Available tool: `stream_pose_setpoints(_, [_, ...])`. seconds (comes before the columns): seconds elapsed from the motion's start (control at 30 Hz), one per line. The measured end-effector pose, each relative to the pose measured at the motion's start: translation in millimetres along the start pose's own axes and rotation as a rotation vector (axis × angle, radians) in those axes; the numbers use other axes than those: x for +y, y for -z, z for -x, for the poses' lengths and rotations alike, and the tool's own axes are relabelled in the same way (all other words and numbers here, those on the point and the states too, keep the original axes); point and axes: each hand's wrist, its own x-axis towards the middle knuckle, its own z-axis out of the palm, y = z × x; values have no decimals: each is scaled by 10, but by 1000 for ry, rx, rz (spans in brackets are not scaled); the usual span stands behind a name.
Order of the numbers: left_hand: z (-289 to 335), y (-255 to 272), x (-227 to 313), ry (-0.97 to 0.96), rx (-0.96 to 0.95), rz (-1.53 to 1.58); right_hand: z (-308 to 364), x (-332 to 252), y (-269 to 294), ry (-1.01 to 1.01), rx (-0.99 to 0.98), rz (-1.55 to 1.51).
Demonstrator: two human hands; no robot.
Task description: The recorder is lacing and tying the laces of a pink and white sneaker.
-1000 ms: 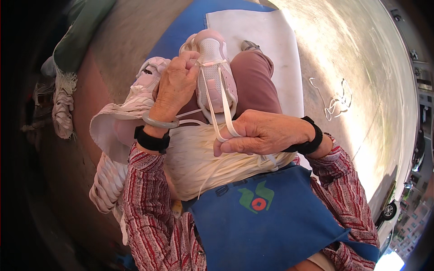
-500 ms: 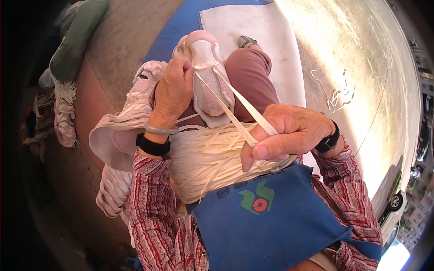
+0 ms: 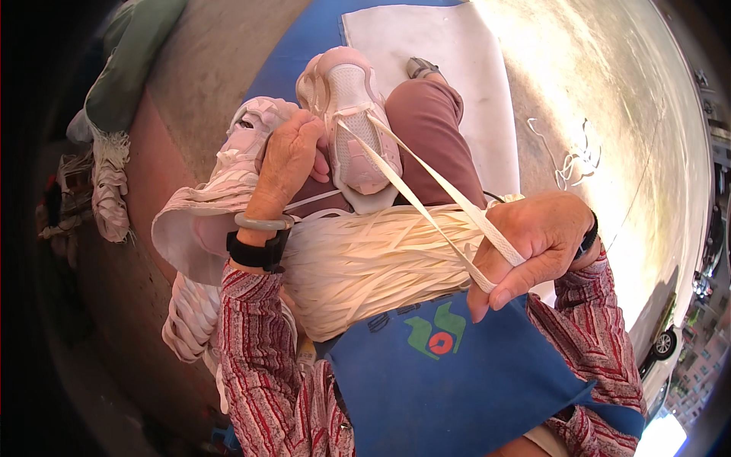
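My left hand [image 3: 293,156] grips the side of a pale pink sneaker [image 3: 352,126] that rests sole-down on my knee. A flat white shoelace [image 3: 426,202] runs taut in two strands from the shoe's eyelets to my right hand [image 3: 537,240], which is shut on its ends near my lap. A thick bundle of white laces [image 3: 365,263] lies across my lap under both strands. A second pink-and-white sneaker [image 3: 244,164] sits just left of my left hand.
A blue apron [image 3: 449,381] covers my lap. A white sheet [image 3: 457,68] lies on a blue mat [image 3: 293,57] ahead. More white lace bundles [image 3: 186,320] hang at my left; loose laces [image 3: 575,160] lie on the ground at right. A green bag [image 3: 129,65] sits far left.
My right hand has pulled the lace out to the right and toward me, drawing it taut. My left hand has shifted down onto the shoe's side.
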Motion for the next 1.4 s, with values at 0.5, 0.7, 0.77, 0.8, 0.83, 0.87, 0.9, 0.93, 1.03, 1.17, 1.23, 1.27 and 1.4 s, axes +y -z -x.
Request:
stream_pose_setpoints(0.5, [361, -327, 166, 314, -162, 626, -576, 221, -266, -286, 63, 722])
stream_pose_setpoints(0.7, [161, -113, 190, -75, 235, -49, -403, 154, -237, -391, 88, 785])
stream_pose_setpoints(0.77, [12, -82, 113, -233, 258, -262, -459, 141, -207, -365, 157, 772])
stream_pose_setpoints(0.8, [-14, -88, 130, -236, 253, -264, -456, 148, -191, -365, 164, 772])
stream_pose_setpoints(0.83, [-36, -92, 152, -266, 214, -307, -448, 164, -173, -345, 191, 718])
stream_pose_setpoints(0.87, [-58, -96, 171, -295, 174, -349, -441, 180, -158, -325, 219, 662])
stream_pose_setpoints(0.9, [-86, -88, 181, -294, 170, -350, -435, 190, -145, -325, 222, 660])
stream_pose_setpoints(0.93, [-122, -63, 184, -382, 166, -424, -429, 203, -134, -328, 218, 659])
stream_pose_setpoints(1.03, [-178, 12, 238, -495, 115, -550, -424, 197, -99, -336, 223, 647])
stream_pose_setpoints(1.17, [-205, 25, 272, -548, 41, -560, -426, 248, -79, -235, 295, 571])
stream_pose_setpoints(1.23, [-217, 50, 307, -569, 19, -574, -441, 234, -51, -263, 263, 607])
stream_pose_setpoints(1.27, [-225, 58, 309, -596, 0, -587, -451, 219, -43, -292, 230, 650])
stream_pose_setpoints(1.4, [-265, 5, 257, -593, 12, -599, -483, 219, -45, -325, 257, 600])
